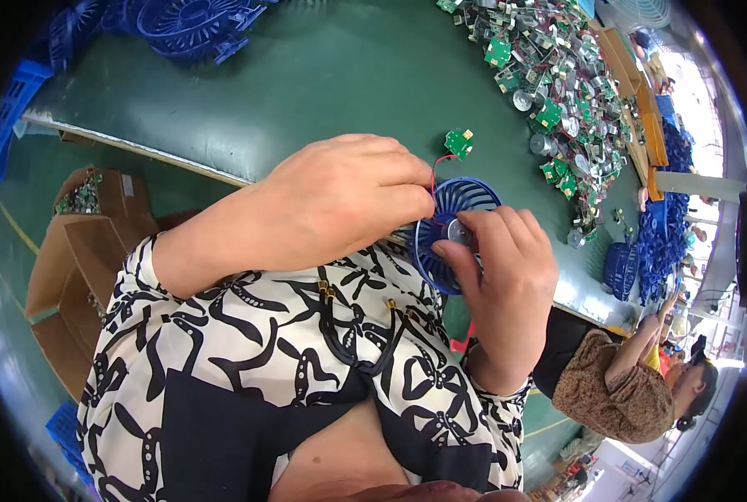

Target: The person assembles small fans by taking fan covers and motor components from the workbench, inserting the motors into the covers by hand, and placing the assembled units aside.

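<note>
A round blue fan housing (467,194) with curved slats is held at the table's front edge, tilted. My right hand (507,280) pinches a small silver motor (458,232) between thumb and fingers at the middle of the housing. On the other side, my left hand (348,197) has its fingertips closed together at the housing's rim, by a thin red wire (434,174). The wire runs to a small green circuit board (459,143) lying on the table just beyond. What sits between my left fingertips is hard to make out.
A large pile of motors and green boards (557,109) spreads across the right of the green table (332,75). Blue fan housings (191,25) lie at the back left. Cardboard boxes (97,259) stand below at left. Another person (616,385) is at the right.
</note>
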A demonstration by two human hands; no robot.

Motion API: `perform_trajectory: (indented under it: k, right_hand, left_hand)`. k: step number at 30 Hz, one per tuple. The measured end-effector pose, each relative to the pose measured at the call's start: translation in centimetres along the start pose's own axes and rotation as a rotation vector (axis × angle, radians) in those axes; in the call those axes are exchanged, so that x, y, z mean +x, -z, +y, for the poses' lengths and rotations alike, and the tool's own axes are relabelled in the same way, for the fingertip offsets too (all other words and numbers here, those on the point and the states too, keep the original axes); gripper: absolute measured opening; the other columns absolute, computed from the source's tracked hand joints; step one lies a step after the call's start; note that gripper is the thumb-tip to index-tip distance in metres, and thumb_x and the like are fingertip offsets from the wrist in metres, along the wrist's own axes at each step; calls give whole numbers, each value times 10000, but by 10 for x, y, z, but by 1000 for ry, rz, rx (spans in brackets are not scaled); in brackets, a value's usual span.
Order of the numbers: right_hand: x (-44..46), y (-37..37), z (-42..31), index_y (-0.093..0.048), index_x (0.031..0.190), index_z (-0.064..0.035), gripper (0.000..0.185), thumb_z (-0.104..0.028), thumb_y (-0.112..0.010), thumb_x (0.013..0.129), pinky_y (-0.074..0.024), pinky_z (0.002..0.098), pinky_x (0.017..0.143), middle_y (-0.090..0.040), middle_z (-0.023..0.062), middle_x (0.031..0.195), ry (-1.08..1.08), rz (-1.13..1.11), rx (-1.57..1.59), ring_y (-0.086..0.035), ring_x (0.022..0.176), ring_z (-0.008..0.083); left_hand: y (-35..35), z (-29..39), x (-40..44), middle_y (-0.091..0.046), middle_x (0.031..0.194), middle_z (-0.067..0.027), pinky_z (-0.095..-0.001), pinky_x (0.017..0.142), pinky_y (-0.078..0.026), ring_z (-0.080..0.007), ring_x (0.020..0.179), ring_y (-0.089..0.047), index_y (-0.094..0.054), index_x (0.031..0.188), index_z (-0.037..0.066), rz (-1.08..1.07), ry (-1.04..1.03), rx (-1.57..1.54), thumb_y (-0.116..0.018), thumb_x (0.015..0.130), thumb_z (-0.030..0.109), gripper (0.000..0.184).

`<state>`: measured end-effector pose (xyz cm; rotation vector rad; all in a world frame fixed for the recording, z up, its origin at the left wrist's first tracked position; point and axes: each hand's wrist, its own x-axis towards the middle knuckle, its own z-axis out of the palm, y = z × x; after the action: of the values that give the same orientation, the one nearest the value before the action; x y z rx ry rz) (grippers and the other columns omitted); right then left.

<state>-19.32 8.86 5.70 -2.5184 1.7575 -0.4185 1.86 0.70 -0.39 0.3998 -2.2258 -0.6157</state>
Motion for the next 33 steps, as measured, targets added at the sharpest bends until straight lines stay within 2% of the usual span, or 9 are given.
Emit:
perform_trajectory:
  k: [5, 11, 15, 18, 19, 20, 28, 31, 33]
  right_hand:
    - [-1, 1, -2, -652, 1026, -59, 353, -219, -814, 756, -448, 406, 687, -610, 65, 872, -12, -46, -45, -586, 801, 282]
    - [-25, -8, 5, -690, 1177, -35, 502, -313, -800, 774, -504, 380, 775, -658, 130, 1094, 44, 163, 273, -650, 946, 298]
    - [-41, -25, 7, -691, 1258, -50, 578, -359, -786, 779, -501, 370, 792, -661, 117, 1212, 149, 169, 56, -648, 965, 284]
    - [-47, -39, 10, -696, 1256, -57, 551, -336, -784, 788, -497, 373, 806, -660, 108, 1241, 186, 257, -46, -641, 968, 279]
    - [-46, -35, 6, -697, 1234, -3, 563, -211, -817, 725, -513, 426, 885, -675, 174, 1210, 165, 232, 3, -651, 986, 333]
    - [-46, -34, 5, -687, 1247, -2, 566, -195, -816, 731, -511, 430, 875, -675, 174, 1204, 166, 233, 12, -648, 978, 336]
    - [-46, -36, 1, -675, 1246, -8, 519, -193, -794, 776, -497, 422, 888, -672, 166, 1194, 126, 238, 29, -638, 1004, 330]
    - [-42, -27, 7, -675, 1241, -11, 518, -260, -782, 799, -489, 392, 798, -671, 148, 1156, 180, 267, 128, -646, 941, 288]
    - [-39, -23, 16, -660, 1258, -21, 468, -195, -760, 835, -515, 387, 769, -658, 170, 1111, 112, 260, 353, -652, 909, 329]
  left_hand:
    - [0, -1, -1, -667, 1064, -112, -404, 796, -541, -311, 968, -658, -654, 977, 40, 4, -14, 15, -717, 724, 13, 262]
    - [-1, -3, -2, -669, 1063, -109, -406, 809, -546, -308, 975, -662, -659, 972, 46, 11, -21, 14, -724, 727, 10, 255]
    - [0, -1, 0, -671, 1073, -110, -409, 824, -547, -308, 991, -664, -669, 975, 49, 5, -16, 17, -730, 734, 20, 250]
    - [2, 1, -2, -673, 1090, -117, -410, 848, -545, -308, 1020, -663, -678, 987, 48, -11, -5, 28, -731, 769, 33, 225]
    - [3, 1, -2, -673, 1096, -120, -409, 855, -543, -308, 1027, -661, -681, 992, 47, -19, -8, 26, -726, 783, 35, 214]
    - [4, 1, -2, -673, 1102, -123, -408, 863, -541, -309, 1034, -659, -684, 996, 47, -25, -11, 23, -720, 796, 36, 203]
    - [3, 2, -3, -672, 1096, -117, -409, 844, -544, -305, 1006, -659, -683, 977, 55, -37, -44, 96, -716, 793, 32, 188]
    - [2, 2, -1, -672, 1074, -111, -404, 814, -550, -306, 983, -665, -676, 951, 65, -34, -70, 98, -722, 776, 25, 186]
    - [2, 4, 0, -666, 1053, -105, -406, 815, -545, -306, 975, -662, -673, 945, 67, -49, -70, 105, -730, 774, 42, 182]
